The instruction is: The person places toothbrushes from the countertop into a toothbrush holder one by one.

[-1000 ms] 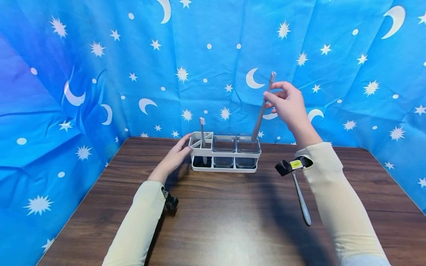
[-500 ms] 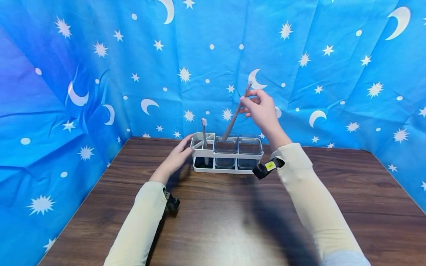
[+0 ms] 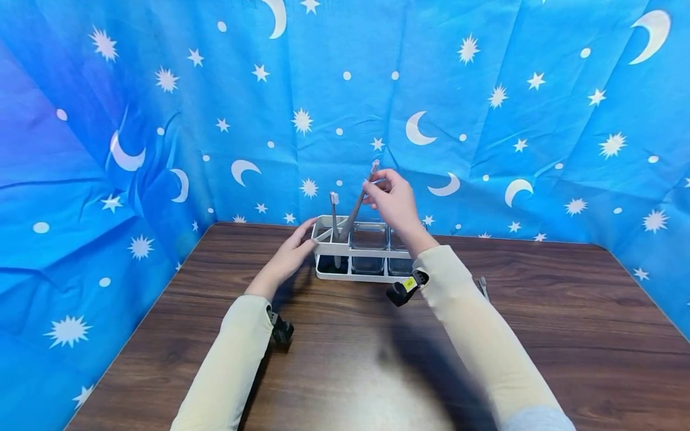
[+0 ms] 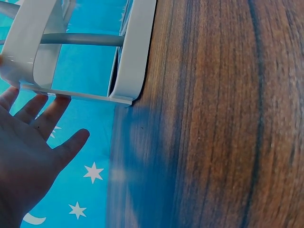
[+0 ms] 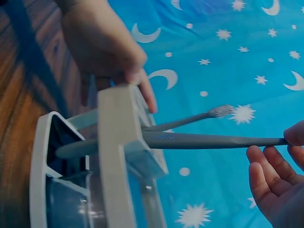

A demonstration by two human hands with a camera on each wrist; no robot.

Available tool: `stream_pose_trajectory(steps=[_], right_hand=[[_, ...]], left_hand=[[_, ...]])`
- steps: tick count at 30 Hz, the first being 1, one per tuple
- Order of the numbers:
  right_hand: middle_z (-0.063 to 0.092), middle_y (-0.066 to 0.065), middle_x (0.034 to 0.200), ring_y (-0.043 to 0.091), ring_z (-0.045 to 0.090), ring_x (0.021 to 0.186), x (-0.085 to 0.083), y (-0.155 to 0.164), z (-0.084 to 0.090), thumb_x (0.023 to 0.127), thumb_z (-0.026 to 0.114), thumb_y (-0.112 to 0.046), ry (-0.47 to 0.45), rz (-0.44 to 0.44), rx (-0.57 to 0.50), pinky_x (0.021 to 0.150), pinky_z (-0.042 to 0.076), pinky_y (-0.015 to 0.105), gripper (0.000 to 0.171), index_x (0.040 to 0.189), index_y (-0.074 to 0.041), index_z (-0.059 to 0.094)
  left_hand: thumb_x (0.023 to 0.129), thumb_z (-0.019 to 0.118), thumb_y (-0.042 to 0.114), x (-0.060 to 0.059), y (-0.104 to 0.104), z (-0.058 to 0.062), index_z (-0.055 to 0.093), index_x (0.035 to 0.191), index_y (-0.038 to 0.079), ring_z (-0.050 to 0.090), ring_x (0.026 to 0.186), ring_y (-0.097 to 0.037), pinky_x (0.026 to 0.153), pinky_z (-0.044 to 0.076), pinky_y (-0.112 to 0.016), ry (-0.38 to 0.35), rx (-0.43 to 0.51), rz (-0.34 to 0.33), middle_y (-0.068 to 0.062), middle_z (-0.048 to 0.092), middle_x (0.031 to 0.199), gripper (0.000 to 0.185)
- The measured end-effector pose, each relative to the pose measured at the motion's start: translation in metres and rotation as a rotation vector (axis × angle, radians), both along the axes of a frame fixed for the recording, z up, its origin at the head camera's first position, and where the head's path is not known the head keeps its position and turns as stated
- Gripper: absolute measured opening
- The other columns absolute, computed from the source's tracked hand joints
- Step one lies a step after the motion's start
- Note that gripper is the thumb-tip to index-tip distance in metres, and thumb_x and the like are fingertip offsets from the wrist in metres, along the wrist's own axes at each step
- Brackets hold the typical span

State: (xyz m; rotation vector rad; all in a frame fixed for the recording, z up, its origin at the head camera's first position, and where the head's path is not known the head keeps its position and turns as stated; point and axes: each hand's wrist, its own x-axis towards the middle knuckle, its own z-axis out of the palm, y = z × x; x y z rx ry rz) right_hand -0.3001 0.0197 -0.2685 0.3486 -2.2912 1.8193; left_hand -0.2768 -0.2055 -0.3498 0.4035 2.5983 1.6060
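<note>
1. Left hand (image 3: 287,257): fingers extended and apart, tips against the near-left end of the white toothbrush holder (image 3: 366,254), apparently steadying it.
2. Right hand (image 3: 398,206): fingertips pinch the held toothbrush (image 3: 358,206) just below its bristles. The brush leans, its lower end at the holder's divided left compartment, beside the standing toothbrush (image 3: 334,216); how deep it sits cannot be told.
3. Step in hand, as judged: insertion. The next move would call for straightening the brush, lowering it past the diagonal divider and releasing it, without snagging its neighbour. Clear cups (image 3: 369,236) fill the other compartments.
4. Tabletop (image 3: 323,383): dark wood grain with a glare patch; what looks like another toothbrush (image 3: 483,288) lies partly hidden by the right sleeve (image 3: 474,329).
5. Background: blue cloth (image 3: 345,102) printed with white moons and stars.
</note>
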Motion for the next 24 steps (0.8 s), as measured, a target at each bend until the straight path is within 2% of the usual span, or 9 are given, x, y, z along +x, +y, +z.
stream_pose_trajectory(steps=[4, 8, 10, 18, 24], right_hand=[[0.066, 0.015, 0.106, 0.032, 0.068, 0.096, 0.000, -0.006, -0.009, 0.097, 0.056, -0.020, -0.011, 0.023, 0.037, 0.084, 0.055, 0.040, 0.023, 0.113, -0.003, 0.058], [0.067, 0.014, 0.102, 0.032, 0.069, 0.092, -0.002, -0.013, -0.016, 0.097, 0.057, -0.021, -0.013, 0.025, 0.091, 0.075, 0.055, 0.033, 0.021, 0.110, -0.004, 0.059], [0.067, 0.013, 0.100, 0.031, 0.069, 0.091, -0.003, -0.016, -0.021, 0.097, 0.057, -0.021, -0.019, 0.022, 0.128, 0.070, 0.053, 0.031, 0.019, 0.108, -0.006, 0.059], [0.069, 0.006, 0.092, 0.020, 0.063, 0.082, -0.003, -0.024, -0.039, 0.095, 0.059, -0.024, -0.002, -0.012, 0.313, 0.066, 0.048, 0.029, 0.016, 0.103, -0.011, 0.062], [0.069, 0.005, 0.087, 0.020, 0.059, 0.080, -0.005, -0.026, -0.046, 0.093, 0.059, -0.024, 0.035, -0.031, 0.363, 0.067, 0.047, 0.031, 0.014, 0.100, -0.012, 0.063]], left_hand=[[0.101, 0.041, 0.015, -0.009, -0.003, -0.010, 0.020, 0.154, 0.007, 0.022, 0.143, -0.041, 0.113, 0.019, -0.059, -0.003, 0.012, 0.000, -0.022, 0.022, 0.156, 0.057], [0.101, 0.041, 0.019, -0.021, -0.008, -0.026, 0.021, 0.154, 0.012, 0.022, 0.143, -0.038, 0.114, 0.019, -0.058, 0.015, 0.019, 0.009, -0.018, 0.023, 0.157, 0.057], [0.101, 0.041, 0.021, -0.024, -0.009, -0.029, 0.021, 0.154, 0.015, 0.023, 0.143, -0.037, 0.114, 0.019, -0.057, 0.025, 0.015, 0.014, -0.017, 0.024, 0.157, 0.057], [0.100, 0.042, 0.024, -0.025, -0.008, -0.032, 0.022, 0.154, 0.017, 0.026, 0.142, -0.036, 0.113, 0.022, -0.057, 0.028, -0.001, 0.024, -0.016, 0.026, 0.156, 0.058], [0.100, 0.041, 0.022, -0.026, -0.009, -0.030, 0.022, 0.154, 0.017, 0.024, 0.143, -0.036, 0.114, 0.021, -0.056, 0.025, 0.014, 0.017, -0.016, 0.025, 0.156, 0.057]])
